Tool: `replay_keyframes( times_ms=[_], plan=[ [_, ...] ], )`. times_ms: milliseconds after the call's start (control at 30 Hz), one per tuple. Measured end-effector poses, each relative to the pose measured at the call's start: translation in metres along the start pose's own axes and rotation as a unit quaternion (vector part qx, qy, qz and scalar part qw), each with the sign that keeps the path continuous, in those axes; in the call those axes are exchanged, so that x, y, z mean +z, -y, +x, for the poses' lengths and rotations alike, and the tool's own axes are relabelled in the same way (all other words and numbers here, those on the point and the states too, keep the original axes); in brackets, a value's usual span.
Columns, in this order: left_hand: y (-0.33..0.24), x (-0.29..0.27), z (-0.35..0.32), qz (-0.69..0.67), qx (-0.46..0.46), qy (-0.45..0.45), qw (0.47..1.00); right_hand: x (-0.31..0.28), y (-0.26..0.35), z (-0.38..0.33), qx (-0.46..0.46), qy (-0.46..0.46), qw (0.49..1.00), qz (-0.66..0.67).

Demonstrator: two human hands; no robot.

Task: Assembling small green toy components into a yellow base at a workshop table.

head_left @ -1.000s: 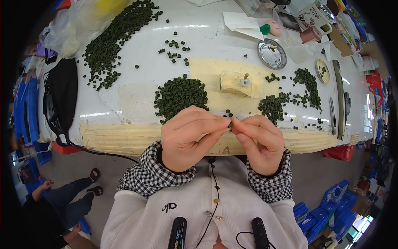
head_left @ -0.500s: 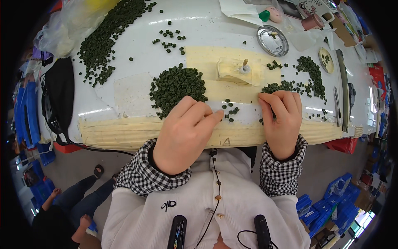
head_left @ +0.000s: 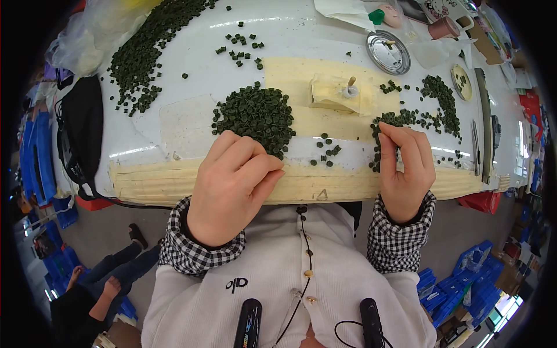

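Note:
My left hand (head_left: 232, 188) is closed in a pinch above the table's taped front edge, just below a pile of small dark green round pieces (head_left: 253, 113). Whether anything is between its fingertips is hidden. My right hand (head_left: 408, 165) is also closed, thumb and forefinger nearly together at the near end of a band of the same green pieces (head_left: 406, 118); what it pinches, if anything, is too small to name. Several loose green pieces (head_left: 328, 152) lie between the hands. Beyond them, a yellow-taped block (head_left: 331, 98) has a short upright peg (head_left: 351, 82).
A long heap of green pieces (head_left: 136, 58) spreads over the far left, beside clear plastic bags (head_left: 93, 43). At right are a round metal lid (head_left: 387, 52), a small dish (head_left: 461, 82), tweezers (head_left: 476, 148) and a pink cup (head_left: 444, 29). Another person (head_left: 96, 290) sits at lower left.
My left hand has moved left and slightly toward me, away from the loose pieces. My right hand has shifted slightly right, staying by the right-hand band of pieces. The whole view has shifted slightly.

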State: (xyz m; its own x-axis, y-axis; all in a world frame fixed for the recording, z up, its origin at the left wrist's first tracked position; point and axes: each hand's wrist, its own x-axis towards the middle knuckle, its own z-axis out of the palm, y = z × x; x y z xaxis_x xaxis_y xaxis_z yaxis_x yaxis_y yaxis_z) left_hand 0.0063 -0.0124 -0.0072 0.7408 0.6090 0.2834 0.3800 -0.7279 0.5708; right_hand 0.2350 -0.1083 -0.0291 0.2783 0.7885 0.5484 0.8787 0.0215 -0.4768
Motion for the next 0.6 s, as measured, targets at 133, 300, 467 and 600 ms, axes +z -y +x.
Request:
replay_keyframes(
  times_ms=[133, 300, 467, 600],
  plan=[
    [0.000, -0.001, 0.000, 0.007, -0.006, 0.032, 0.999, -0.001, 0.002, -0.001, 0.013, 0.001, 0.999, 0.029],
    [0.002, 0.002, 0.001, 0.006, -0.001, 0.001, 1.000, -0.001, 0.005, -0.001, -0.001, 0.003, 0.998, 0.061],
    [0.002, 0.012, 0.009, 0.033, 0.014, -0.034, 0.999, 0.000, 0.011, 0.000, 0.017, 0.005, 0.996, 0.087],
    [-0.002, 0.017, 0.013, 0.069, 0.003, -0.033, 0.997, -0.001, 0.016, -0.003, 0.052, 0.014, 0.991, 0.120]
  ],
)
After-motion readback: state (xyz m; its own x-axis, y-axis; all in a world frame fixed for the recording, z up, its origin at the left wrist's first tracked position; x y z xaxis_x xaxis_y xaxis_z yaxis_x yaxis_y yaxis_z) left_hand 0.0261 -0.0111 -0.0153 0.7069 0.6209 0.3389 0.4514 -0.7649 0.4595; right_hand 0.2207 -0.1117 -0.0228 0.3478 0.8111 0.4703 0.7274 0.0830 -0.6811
